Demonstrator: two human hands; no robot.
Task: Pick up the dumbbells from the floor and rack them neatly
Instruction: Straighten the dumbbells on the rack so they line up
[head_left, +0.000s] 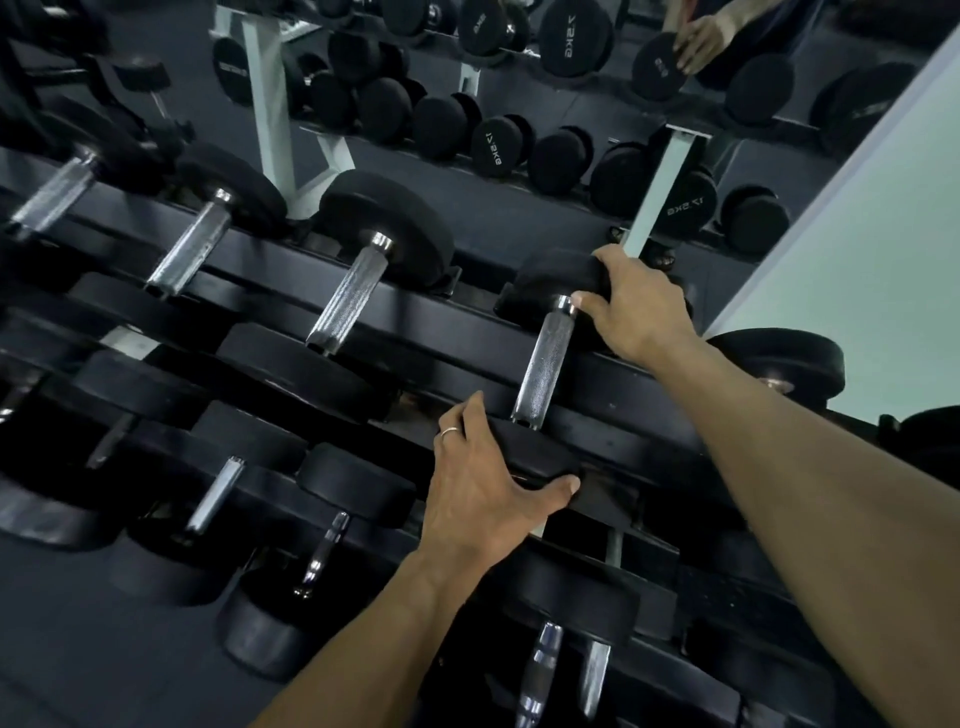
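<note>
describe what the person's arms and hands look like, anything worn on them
Both forearms are bare as far as the frame shows, with no sleeves, gloves, watch or wrist straps in view. The left hand wears a plain, thin, silver-coloured ring on one finger. The right hand shows no ring or other jewellery on the parts that are visible.
</note>
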